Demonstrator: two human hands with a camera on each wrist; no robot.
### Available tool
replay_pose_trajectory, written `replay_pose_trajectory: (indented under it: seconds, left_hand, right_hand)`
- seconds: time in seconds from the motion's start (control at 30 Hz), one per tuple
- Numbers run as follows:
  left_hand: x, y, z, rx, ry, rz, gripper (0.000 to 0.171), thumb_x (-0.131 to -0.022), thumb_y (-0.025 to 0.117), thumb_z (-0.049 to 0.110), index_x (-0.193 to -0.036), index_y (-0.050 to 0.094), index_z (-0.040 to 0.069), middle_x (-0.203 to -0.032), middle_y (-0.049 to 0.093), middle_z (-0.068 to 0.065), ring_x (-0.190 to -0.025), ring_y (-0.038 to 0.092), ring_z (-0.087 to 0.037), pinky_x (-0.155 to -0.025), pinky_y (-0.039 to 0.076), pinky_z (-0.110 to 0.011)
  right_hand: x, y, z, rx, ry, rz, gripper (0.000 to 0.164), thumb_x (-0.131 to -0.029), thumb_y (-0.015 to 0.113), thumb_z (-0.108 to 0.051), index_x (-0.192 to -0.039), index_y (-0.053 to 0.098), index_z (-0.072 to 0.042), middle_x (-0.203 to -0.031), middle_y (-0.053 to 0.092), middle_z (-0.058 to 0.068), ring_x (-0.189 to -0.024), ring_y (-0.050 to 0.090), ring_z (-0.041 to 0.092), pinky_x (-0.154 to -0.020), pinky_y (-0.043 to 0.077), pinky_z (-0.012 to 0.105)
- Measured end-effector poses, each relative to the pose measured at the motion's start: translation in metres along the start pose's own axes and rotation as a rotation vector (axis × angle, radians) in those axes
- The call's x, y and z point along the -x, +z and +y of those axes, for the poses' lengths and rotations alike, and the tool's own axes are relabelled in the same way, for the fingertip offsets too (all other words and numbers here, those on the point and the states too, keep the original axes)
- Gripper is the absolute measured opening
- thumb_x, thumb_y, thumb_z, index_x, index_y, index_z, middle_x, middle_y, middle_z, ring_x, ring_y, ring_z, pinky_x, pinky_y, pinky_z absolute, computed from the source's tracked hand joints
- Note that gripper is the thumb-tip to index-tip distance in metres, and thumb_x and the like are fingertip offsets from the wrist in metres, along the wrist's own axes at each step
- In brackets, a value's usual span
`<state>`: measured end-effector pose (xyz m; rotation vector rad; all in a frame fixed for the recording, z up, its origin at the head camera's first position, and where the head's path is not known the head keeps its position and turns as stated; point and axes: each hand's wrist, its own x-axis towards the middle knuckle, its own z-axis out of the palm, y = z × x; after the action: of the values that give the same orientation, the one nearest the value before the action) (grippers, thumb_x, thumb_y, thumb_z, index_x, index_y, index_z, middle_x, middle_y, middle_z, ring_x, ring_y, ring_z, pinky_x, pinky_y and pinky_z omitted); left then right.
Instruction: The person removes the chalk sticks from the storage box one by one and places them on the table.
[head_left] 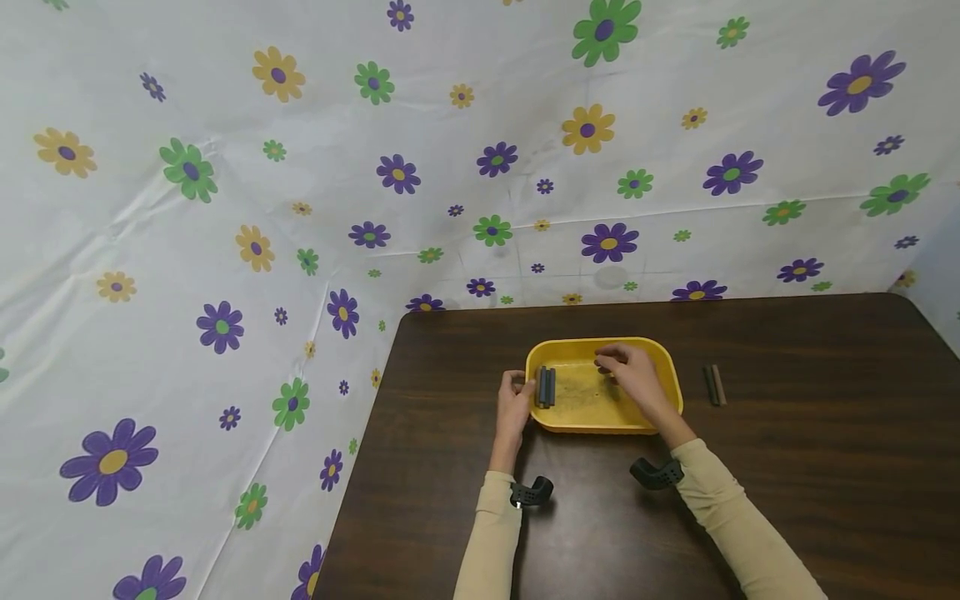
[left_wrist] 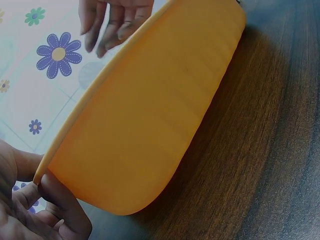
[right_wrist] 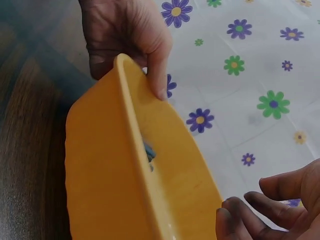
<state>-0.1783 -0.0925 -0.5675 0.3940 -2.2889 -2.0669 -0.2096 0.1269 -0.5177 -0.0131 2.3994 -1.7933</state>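
Cream sleeves are nearest to us, one on each arm, and we see a curved black band at each wrist. Past the bands we come to the two hands. Our left hand pinches the left end of the tray. Its thumb is on the inside of the rim, and its other fingers are bent on the outside.

Our right hand hangs over the right half of the tray. Its fingers are loosely bent, with a gap between them and the thumb, and we see it hold nothing. Close up, its fingertips look dark and smudged.

Yellow all over, the tray sits flat on the brown table, with its long side facing us. We see grey, dusty marks on its floor. Some short dark sticks lie close together inside it, at the left end, near our left thumb. They are too small for us to count.

To the right of the tray, apart from it, two more sticks lie on the table side by side. One is a dark stick and the other is a brown stick.

Farthest off, past the table, we see a white sheet with purple, green and yellow flowers. It has creases in it.
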Motion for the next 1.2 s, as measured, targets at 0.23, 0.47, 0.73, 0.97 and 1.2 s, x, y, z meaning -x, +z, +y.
replay_pose_trajectory:
  seconds: [0.23,0.47,0.73,0.97,1.2]
  left_hand:
    - [0.000,0.000,-0.001,-0.007,-0.006,-0.005,0.025,-0.106,0.059,0.018,-0.127,0.057,0.005,-0.093,0.060,-0.016,-0.056,0.044,-0.014,-0.050,0.037,-0.028]
    - [0.000,0.001,-0.001,-0.002,-0.002,-0.003,0.025,-0.106,0.060,0.019,-0.127,0.057,0.005,-0.093,0.060,-0.015,-0.056,0.044,-0.014,-0.051,0.037,-0.028]
    - [-0.001,0.001,-0.002,0.003,-0.007,-0.004,0.026,-0.106,0.060,0.018,-0.127,0.057,0.004,-0.093,0.060,-0.016,-0.056,0.045,-0.014,-0.050,0.037,-0.028]
    - [-0.002,0.000,-0.003,0.005,-0.004,-0.004,0.026,-0.106,0.060,0.019,-0.127,0.057,0.005,-0.093,0.060,-0.016,-0.056,0.045,-0.014,-0.049,0.037,-0.027]
    - [-0.001,0.000,-0.003,0.010,-0.007,0.000,0.025,-0.106,0.060,0.018,-0.128,0.057,0.005,-0.094,0.061,-0.017,-0.056,0.044,-0.014,-0.050,0.037,-0.028]
  right_hand:
    - [-0.007,0.001,0.013,0.034,0.037,0.040,0.039,-0.106,0.058,-0.013,-0.136,0.058,0.012,-0.126,0.063,0.031,-0.107,0.064,0.042,-0.091,0.054,0.052]
    - [-0.012,0.002,0.025,0.112,0.066,0.068,0.044,-0.102,0.062,-0.013,-0.137,0.056,0.013,-0.126,0.063,0.033,-0.104,0.067,0.042,-0.082,0.058,0.043]
    - [-0.015,0.004,0.033,0.198,0.064,0.082,0.045,-0.101,0.064,-0.015,-0.134,0.056,0.015,-0.124,0.063,0.035,-0.109,0.064,0.045,-0.087,0.055,0.050]
    - [-0.019,0.008,0.039,0.243,0.040,0.073,0.043,-0.099,0.064,-0.011,-0.131,0.056,0.017,-0.120,0.063,0.037,-0.108,0.064,0.048,-0.087,0.054,0.054]
    - [-0.024,0.010,0.042,0.256,0.060,0.062,0.047,-0.096,0.067,-0.009,-0.133,0.054,0.016,-0.124,0.061,0.038,-0.112,0.062,0.049,-0.091,0.052,0.056]
